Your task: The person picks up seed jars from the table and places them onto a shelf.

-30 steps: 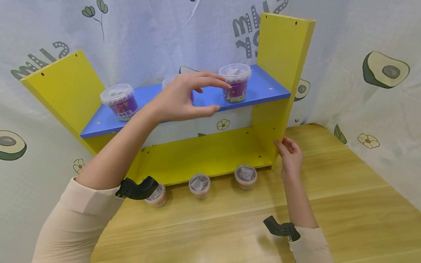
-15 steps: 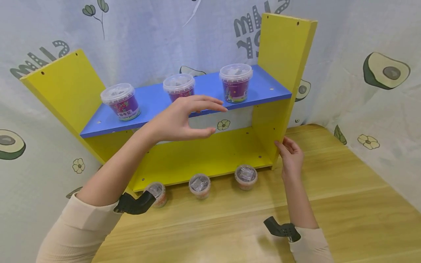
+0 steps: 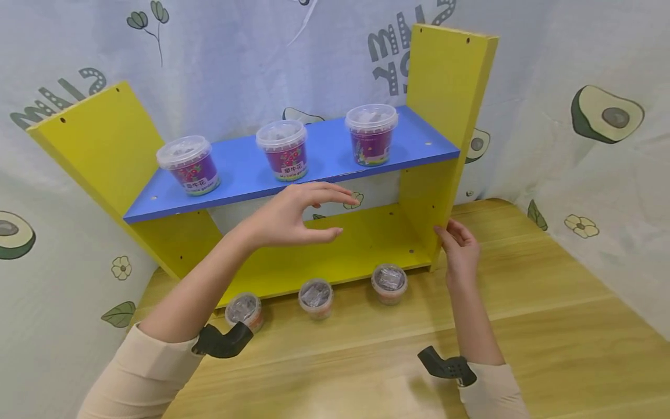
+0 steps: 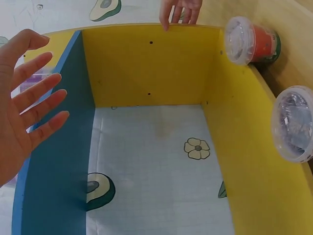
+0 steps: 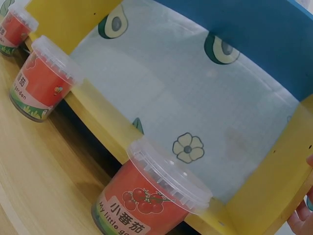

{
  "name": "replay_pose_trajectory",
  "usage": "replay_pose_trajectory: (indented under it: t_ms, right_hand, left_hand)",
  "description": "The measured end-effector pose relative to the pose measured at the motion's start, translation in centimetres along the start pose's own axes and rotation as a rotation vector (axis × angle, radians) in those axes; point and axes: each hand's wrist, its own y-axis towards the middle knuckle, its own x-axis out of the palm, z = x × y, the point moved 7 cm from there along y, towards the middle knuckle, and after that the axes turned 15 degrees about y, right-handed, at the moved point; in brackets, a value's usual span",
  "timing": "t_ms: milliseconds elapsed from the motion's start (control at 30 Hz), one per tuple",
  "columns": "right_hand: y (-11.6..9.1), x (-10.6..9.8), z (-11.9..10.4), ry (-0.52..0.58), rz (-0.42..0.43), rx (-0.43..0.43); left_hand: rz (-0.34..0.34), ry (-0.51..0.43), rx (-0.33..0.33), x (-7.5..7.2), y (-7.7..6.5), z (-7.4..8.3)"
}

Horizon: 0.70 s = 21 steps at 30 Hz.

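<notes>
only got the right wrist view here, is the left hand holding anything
Observer: No. In the head view the left hand is in front of the yellow shelf unit, thumb and fingers apart with nothing between them.
Operator: ok anything standing on the blue board
Observer: Yes, three purple cups with clear lids, in a row along it.
Operator: and can you see into the middle red cup
Observer: Partly. From above, something grey and shiny shows at its top; I can't tell what it is.
</notes>
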Motion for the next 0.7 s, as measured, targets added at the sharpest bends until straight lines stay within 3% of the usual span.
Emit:
replay_pose_trajectory:
  t_ms: [333,700]
  right_hand:
    - [0.0,0.0,-0.1,-0.011,-0.011,-0.013]
    - [0.0,-0.1,-0.1,-0.010,0.001,-0.025]
  left_hand:
    - [-0.022,-0.020,0.000,2.8,-0.2,0.0]
    - [-0.127,-0.041,-0.067,6.7,-0.9,-0.5]
